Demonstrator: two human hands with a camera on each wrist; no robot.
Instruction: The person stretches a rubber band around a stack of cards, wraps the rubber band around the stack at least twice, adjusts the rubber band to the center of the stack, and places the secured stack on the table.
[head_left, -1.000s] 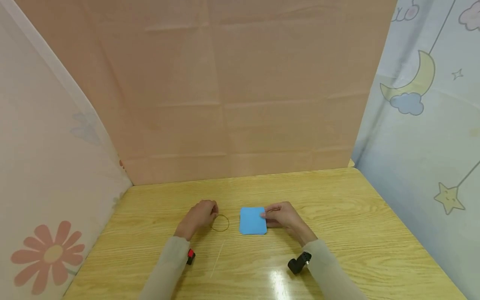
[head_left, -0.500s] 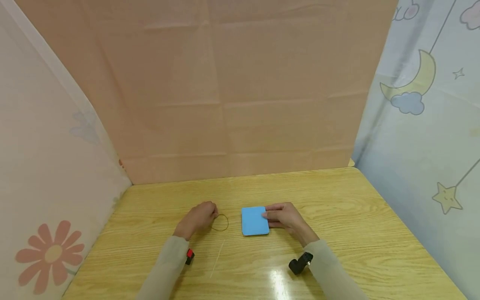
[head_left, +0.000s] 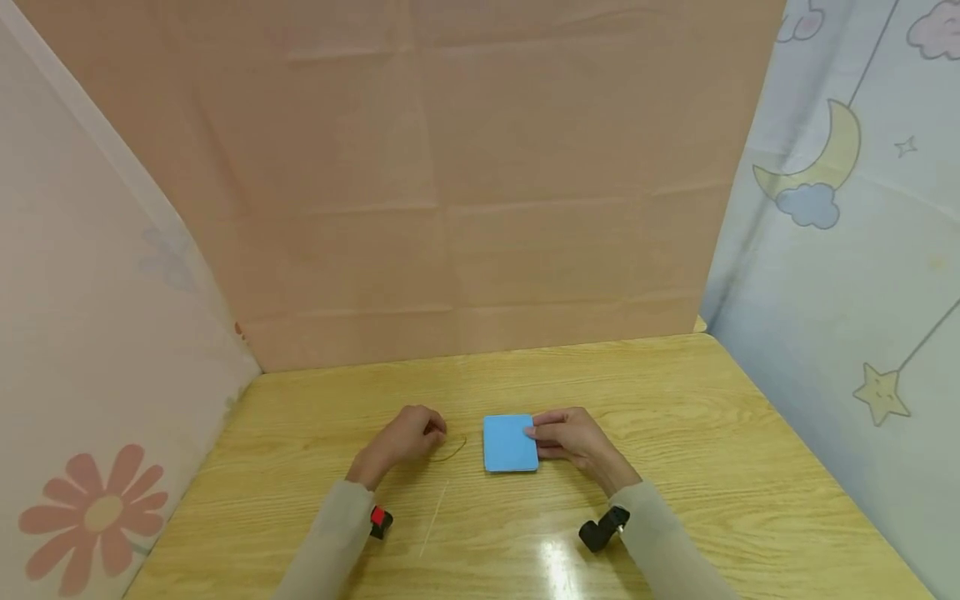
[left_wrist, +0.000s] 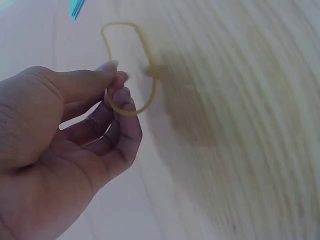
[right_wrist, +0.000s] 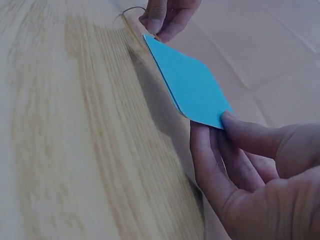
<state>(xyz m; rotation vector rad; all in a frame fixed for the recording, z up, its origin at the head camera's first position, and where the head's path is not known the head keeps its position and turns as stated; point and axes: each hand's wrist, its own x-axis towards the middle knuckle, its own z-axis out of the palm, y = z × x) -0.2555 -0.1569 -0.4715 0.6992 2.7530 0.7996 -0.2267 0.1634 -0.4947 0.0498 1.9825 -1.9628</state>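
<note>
In the head view my left hand (head_left: 401, 440) pinches a thin yellow-brown rubber band (head_left: 453, 454) between thumb and fingertips. The left wrist view shows the band (left_wrist: 153, 87) as an unstretched loop hanging out past the fingers. To the right, my right hand (head_left: 577, 443) holds a thin stack of blue square cards (head_left: 510, 443) by its right edge. From the right wrist view the thumb lies on top of the cards (right_wrist: 187, 77) and the fingers are underneath; the stack is raised off the table. A gap separates band and cards in the head view.
The hands work over a wood-grain table (head_left: 637, 392). A thin pale line (head_left: 433, 518) lies on it between the forearms; its kind is unclear. A tan cloth (head_left: 450, 183) hangs behind, with patterned cloths (head_left: 810, 275) at the sides.
My left hand has shifted slightly right, and the rubber band has turned from a round loop to a narrow arc in the head view. The blue cards have moved slightly right.
</note>
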